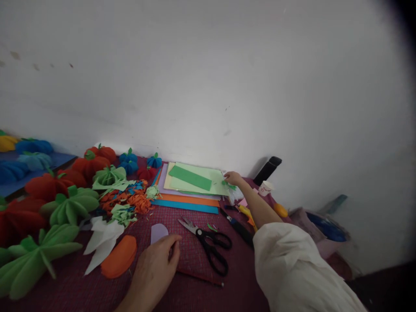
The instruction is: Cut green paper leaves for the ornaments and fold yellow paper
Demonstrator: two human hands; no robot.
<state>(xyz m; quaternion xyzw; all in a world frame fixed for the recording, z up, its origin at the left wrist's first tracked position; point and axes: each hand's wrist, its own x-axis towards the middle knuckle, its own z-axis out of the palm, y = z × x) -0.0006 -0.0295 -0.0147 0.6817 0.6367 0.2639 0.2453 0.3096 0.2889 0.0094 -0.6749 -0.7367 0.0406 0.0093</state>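
My left hand is low over the table, its fingers curled; whatever they may hold is hidden. Just beyond it a lavender paper piece with a rounded end shows, partly covered by the hand. My right hand reaches far forward, fingers bent down beside small green paper pieces and a clear plastic bag. Black-handled scissors lie partly open between my hands. Left of my left hand is a rounded orange paper stack. A green paper strip tops the stacked coloured sheets.
Red, green and blue paper pumpkins crowd the left. Paper shreds and crumpled white paper lie near them. At right are a dark-handled tool, a paper cup, a black upright object and a bin.
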